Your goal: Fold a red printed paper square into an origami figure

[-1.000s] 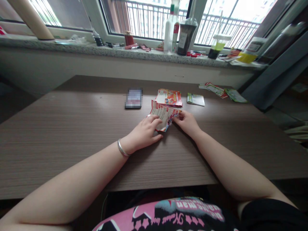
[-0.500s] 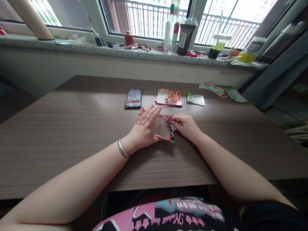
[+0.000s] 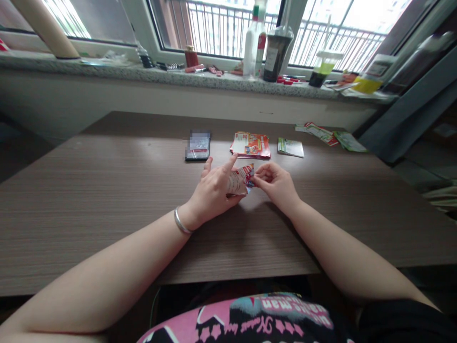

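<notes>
A small red and white printed leaflet (image 3: 241,178), folded, is held just above the brown wooden table (image 3: 107,190) between both hands. My left hand (image 3: 214,190) grips its left side, thumb under it, index finger pointing up. My right hand (image 3: 274,183) pinches its right edge with the fingertips. A silver bangle sits on my left wrist.
Beyond the hands lie a dark phone (image 3: 198,146), a stack of red leaflets (image 3: 250,145), a green and white leaflet (image 3: 290,147) and more leaflets (image 3: 323,133) at the far right. The window sill (image 3: 160,76) behind carries bottles, cups and small items.
The leaflet has gone from lying flat under my left palm to being folded smaller and lifted between both hands. My left fingers have curled around it.
</notes>
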Action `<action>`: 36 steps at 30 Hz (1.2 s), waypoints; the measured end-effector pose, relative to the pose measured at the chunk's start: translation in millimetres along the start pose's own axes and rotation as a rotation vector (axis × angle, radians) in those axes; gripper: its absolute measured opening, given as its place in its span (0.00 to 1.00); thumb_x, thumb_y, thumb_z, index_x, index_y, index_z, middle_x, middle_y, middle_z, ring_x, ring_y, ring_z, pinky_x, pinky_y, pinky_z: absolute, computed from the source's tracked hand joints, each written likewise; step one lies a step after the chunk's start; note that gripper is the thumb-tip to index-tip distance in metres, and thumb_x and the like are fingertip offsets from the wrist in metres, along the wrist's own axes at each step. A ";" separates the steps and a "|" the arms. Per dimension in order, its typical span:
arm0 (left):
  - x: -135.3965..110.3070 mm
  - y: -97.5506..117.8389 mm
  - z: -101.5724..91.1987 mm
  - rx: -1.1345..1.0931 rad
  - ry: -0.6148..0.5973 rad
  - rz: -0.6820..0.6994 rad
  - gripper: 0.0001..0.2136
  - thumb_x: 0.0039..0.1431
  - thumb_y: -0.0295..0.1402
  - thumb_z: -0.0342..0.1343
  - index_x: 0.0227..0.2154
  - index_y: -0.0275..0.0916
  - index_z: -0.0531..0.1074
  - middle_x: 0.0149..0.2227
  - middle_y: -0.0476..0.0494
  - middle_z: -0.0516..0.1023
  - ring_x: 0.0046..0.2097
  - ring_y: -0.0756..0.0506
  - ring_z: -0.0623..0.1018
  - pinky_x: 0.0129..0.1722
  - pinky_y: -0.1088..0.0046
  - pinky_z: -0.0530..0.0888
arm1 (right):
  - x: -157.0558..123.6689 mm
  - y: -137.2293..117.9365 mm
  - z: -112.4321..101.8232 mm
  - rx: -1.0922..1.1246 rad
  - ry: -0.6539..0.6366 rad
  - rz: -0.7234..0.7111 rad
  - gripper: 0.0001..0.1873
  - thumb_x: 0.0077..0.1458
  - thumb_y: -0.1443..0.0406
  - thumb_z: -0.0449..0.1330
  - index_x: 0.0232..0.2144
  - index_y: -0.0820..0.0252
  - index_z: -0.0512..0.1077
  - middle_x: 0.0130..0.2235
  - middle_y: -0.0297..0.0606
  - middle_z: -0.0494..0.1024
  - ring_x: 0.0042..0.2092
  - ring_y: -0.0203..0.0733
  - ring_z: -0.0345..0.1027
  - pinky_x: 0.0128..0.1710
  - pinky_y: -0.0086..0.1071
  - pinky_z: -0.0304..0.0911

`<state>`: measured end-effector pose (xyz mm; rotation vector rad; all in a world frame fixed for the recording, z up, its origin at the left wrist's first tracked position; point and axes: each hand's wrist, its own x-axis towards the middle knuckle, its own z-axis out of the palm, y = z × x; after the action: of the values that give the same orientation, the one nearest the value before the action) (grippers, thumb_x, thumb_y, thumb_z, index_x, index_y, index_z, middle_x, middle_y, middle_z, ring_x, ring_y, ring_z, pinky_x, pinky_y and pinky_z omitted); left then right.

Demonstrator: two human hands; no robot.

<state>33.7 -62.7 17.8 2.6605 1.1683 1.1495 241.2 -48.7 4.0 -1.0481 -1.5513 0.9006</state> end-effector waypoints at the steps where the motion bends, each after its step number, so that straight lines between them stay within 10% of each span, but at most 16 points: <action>1: -0.3 -0.6 0.6 -0.007 0.013 -0.016 0.45 0.51 0.36 0.65 0.67 0.39 0.44 0.49 0.38 0.77 0.52 0.37 0.76 0.66 0.46 0.49 | -0.7 -1.4 0.6 0.007 0.010 -0.006 0.16 0.48 0.55 0.68 0.30 0.55 0.68 0.26 0.29 0.75 0.27 0.35 0.69 0.31 0.32 0.70; 12: -0.9 -4.1 3.8 -0.280 0.178 -0.206 0.31 0.53 0.35 0.66 0.59 0.43 0.60 0.45 0.42 0.77 0.49 0.41 0.76 0.61 0.51 0.62 | -6.8 -14.2 4.5 -0.063 -0.074 -0.159 0.14 0.52 0.61 0.65 0.41 0.55 0.71 0.41 0.37 0.79 0.39 0.38 0.75 0.33 0.30 0.71; 19: 2.2 -3.1 2.0 -0.252 0.155 -0.126 0.13 0.54 0.35 0.65 0.41 0.42 0.71 0.41 0.47 0.78 0.48 0.42 0.75 0.60 0.54 0.61 | -8.1 -22.4 4.1 -0.190 -0.064 -0.251 0.06 0.54 0.62 0.64 0.36 0.54 0.77 0.39 0.36 0.80 0.40 0.38 0.73 0.33 0.30 0.71; 36: 2.3 -3.1 -0.6 -0.319 0.161 -0.037 0.08 0.59 0.36 0.61 0.41 0.43 0.76 0.42 0.45 0.81 0.52 0.43 0.76 0.60 0.56 0.63 | -7.8 -29.2 -2.4 -0.454 0.014 -0.489 0.04 0.54 0.64 0.66 0.33 0.50 0.80 0.35 0.34 0.82 0.38 0.40 0.74 0.43 0.38 0.69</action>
<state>32.5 -59.1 18.7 2.3375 0.9521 1.4288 239.0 -65.9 28.8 -0.9085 -1.9354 0.2076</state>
